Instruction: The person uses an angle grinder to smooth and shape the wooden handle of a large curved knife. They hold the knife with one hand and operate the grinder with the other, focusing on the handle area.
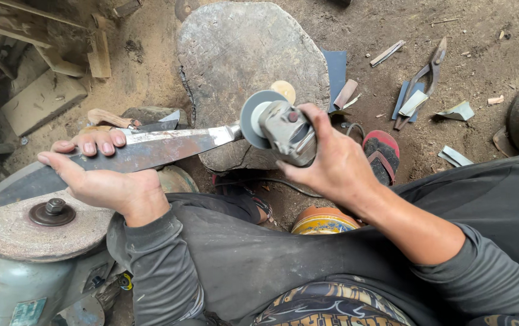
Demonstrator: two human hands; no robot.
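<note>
Steel knife blade (pixel 151 151) lying flat across grinding wheel (pixel 24 232), tang end touching grinder disc (pixel 253 118); left hand (pixel 99 175) clamped around blade, fingers curled over top edge; right hand (pixel 329 160) wrapped tight on angle grinder (pixel 286 133); beyond blade, wooden stump (pixel 241 54); far right of blade, metal shears (pixel 422 81).

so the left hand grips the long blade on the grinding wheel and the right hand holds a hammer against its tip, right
Not quite. The head view shows the right hand holding an angle grinder, not a hammer, with its disc at the tip end of the blade. The left hand does grip the blade over the grinding wheel.
</note>
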